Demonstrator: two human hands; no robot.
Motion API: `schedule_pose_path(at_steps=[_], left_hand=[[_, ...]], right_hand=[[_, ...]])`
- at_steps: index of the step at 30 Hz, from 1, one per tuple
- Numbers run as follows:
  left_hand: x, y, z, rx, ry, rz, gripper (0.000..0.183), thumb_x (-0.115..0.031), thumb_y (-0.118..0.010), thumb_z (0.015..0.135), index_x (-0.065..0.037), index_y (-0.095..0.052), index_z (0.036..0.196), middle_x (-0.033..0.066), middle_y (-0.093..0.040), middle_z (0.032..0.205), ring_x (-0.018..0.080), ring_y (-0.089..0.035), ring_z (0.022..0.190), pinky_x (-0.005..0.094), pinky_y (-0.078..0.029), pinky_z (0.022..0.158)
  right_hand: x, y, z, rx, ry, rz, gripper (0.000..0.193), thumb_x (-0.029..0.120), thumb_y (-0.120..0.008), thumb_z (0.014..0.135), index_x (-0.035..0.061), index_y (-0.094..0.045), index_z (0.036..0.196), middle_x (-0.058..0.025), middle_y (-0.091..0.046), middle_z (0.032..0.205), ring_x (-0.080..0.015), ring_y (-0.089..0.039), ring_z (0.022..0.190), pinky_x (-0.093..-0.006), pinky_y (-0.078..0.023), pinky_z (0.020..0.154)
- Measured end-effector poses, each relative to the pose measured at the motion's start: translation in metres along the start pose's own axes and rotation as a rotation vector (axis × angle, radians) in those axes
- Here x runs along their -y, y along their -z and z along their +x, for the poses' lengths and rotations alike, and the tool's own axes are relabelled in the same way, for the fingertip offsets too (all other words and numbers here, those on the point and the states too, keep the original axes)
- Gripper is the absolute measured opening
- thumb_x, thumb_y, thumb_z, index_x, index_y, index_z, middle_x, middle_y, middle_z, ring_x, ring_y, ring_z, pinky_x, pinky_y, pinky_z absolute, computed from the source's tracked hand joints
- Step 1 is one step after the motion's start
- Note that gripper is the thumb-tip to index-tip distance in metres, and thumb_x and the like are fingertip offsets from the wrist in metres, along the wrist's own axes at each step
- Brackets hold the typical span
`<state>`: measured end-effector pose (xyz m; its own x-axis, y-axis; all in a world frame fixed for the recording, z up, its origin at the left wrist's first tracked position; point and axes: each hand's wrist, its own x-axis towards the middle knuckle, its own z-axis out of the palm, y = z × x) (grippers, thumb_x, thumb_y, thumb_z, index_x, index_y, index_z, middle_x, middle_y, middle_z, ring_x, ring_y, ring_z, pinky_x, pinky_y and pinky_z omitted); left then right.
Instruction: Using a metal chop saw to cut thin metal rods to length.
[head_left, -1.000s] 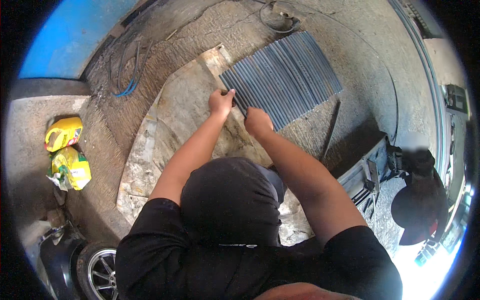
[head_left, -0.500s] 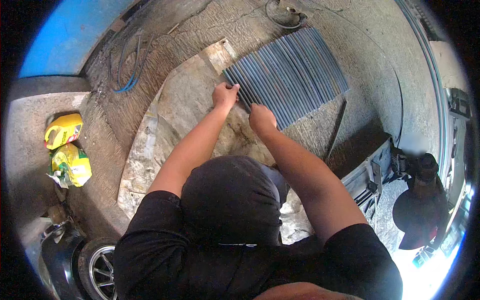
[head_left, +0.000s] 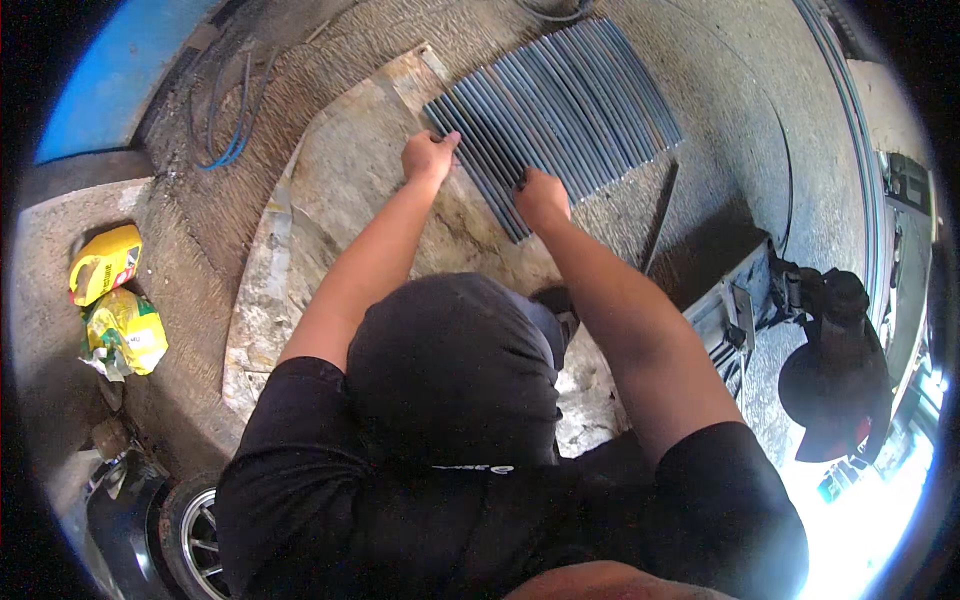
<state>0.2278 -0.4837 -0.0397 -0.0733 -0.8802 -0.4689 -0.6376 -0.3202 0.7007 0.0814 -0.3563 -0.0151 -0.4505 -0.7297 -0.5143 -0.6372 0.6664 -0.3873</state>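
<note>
- Your left hand [head_left: 430, 157] is at the near-left side of the row of blue-grey rods [head_left: 570, 100], its thumb extended over the closest rods and its other fingers curled; you cannot tell from this view whether it grips one.
- Your right hand [head_left: 543, 198] is curled narrow over the rods, toward their lower ends; what lies inside its fingers is hidden.
- The rods lie side by side, mostly ahead and to the right of your left hand, several of them passing between your two hands.
- A stained, pale sheet [head_left: 350, 150] spreads to the left of your left hand and back under your forearms.
- To the right of your right hand, a separate dark bar [head_left: 662, 220] lies apart from the row on the rough floor [head_left: 720, 130].
- Well left of your left hand stand a yellow jug [head_left: 107, 265] and, just beside it, a yellow-and-green bag [head_left: 125, 330].
- Farther right of your right hand is a black machine [head_left: 840, 330].
</note>
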Motion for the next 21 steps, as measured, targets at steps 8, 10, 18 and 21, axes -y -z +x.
schedule_pose_path(at_steps=[8, 10, 18, 21], left_hand=[[0.014, -0.009, 0.015, -0.05, -0.004, -0.003, 0.035, -0.037, -0.07, 0.083, -0.003, -0.064, 0.075, 0.0089, -0.068, 0.065, 0.02, -0.067, 0.06, 0.0347, -0.052, 0.064], [0.017, -0.011, 0.018, -0.063, -0.01, -0.006, 0.035, -0.037, -0.07, 0.082, -0.003, -0.065, 0.074, 0.009, -0.068, 0.065, 0.0203, -0.067, 0.06, 0.0346, -0.052, 0.064], [0.007, -0.006, 0.005, -0.119, 0.023, -0.014, 0.03, -0.033, -0.07, 0.084, -0.003, -0.066, 0.081, 0.0088, -0.067, 0.063, 0.0215, -0.067, 0.065, 0.0344, -0.052, 0.059], [-0.007, -0.01, -0.027, -0.187, 0.053, -0.185, 0.028, -0.03, -0.067, 0.087, -0.002, -0.063, 0.081, 0.0078, -0.064, 0.06, 0.0193, -0.066, 0.061, 0.0323, -0.051, 0.053]], right_hand=[[-0.016, 0.008, 0.005, 0.018, -0.051, 0.051, 0.03, 0.025, -0.065, 0.081, 0.0109, -0.062, 0.107, -0.0165, -0.063, 0.109, -0.0352, -0.061, 0.103, -0.0453, -0.051, 0.083], [-0.013, 0.006, 0.003, 0.031, -0.041, 0.034, 0.03, 0.026, -0.066, 0.081, 0.0105, -0.062, 0.107, -0.0166, -0.063, 0.109, -0.0348, -0.061, 0.103, -0.0454, -0.051, 0.083], [-0.009, -0.003, -0.022, 0.045, 0.081, 0.105, 0.035, 0.029, -0.068, 0.079, 0.0041, -0.064, 0.103, -0.0183, -0.067, 0.095, -0.0338, -0.065, 0.091, -0.0433, -0.052, 0.08], [-0.012, -0.003, -0.026, -0.004, 0.042, 0.242, 0.036, 0.031, -0.068, 0.079, 0.0028, -0.065, 0.101, -0.0185, -0.067, 0.094, -0.0331, -0.065, 0.089, -0.0418, -0.052, 0.081]])
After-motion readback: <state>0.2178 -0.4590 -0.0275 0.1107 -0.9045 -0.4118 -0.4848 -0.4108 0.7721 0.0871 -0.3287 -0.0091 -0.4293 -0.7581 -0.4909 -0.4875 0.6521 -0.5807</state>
